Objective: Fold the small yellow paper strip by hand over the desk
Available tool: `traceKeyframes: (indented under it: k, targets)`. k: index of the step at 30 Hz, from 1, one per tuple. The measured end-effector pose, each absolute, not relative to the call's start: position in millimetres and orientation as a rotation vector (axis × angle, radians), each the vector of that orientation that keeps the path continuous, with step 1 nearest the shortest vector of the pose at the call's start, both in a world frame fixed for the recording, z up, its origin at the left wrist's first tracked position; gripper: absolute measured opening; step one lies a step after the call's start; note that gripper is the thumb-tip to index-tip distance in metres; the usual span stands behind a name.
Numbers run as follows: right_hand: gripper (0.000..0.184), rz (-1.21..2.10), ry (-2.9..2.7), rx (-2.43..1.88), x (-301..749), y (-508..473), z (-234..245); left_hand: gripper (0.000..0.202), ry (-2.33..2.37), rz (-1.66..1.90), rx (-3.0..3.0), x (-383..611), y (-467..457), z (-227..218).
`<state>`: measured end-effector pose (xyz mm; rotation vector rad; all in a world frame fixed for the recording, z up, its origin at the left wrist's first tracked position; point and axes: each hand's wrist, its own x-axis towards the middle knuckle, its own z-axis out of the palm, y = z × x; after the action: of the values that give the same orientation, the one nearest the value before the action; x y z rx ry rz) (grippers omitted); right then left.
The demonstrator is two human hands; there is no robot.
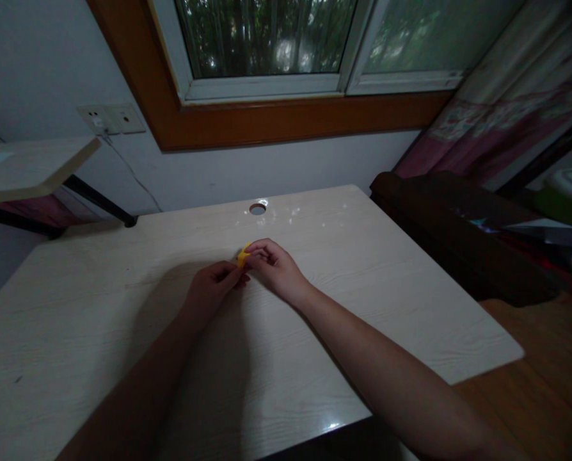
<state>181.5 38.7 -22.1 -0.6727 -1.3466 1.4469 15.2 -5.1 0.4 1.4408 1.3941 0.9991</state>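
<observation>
Between my fingertips, above the middle of the pale wood-grain table (363, 269), is a small yellow object (242, 257); it is too small and too covered to tell its kind. My right hand (276, 266) pinches it from the right with thumb and forefinger. From the left, my left hand (214, 285) closes on its lower end with thumb and fingers together. The two hands nearly meet, and the fingers hide most of the object.
A round cable hole (257, 209) lies near the table's back edge. At the left stands a raised shelf (36, 169) on black legs. A white cord (132, 171) hangs from a wall socket (111, 120). Dark wooden furniture (439, 218) stands to the right, below a curtain (501, 96).
</observation>
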Motion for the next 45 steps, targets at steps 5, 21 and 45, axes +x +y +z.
traceKeyframes:
  k: [5, 21, 45]
  targets:
    - [0.024, 1.450, -1.417, -0.701, 182.9, 39.4, -24.7, 0.031, 1.408, 1.003, 1.466, 13.8, -4.6, -0.8]
    - [0.022, 1.493, -1.326, -0.660, 179.6, 39.9, -28.7, 0.028, 1.402, 0.967, 1.498, 15.8, -5.4, 1.5]
    - [0.025, 1.463, -1.267, -0.621, 180.1, 38.4, -22.6, 0.029, 1.391, 1.037, 1.418, 14.3, -4.5, -3.7]
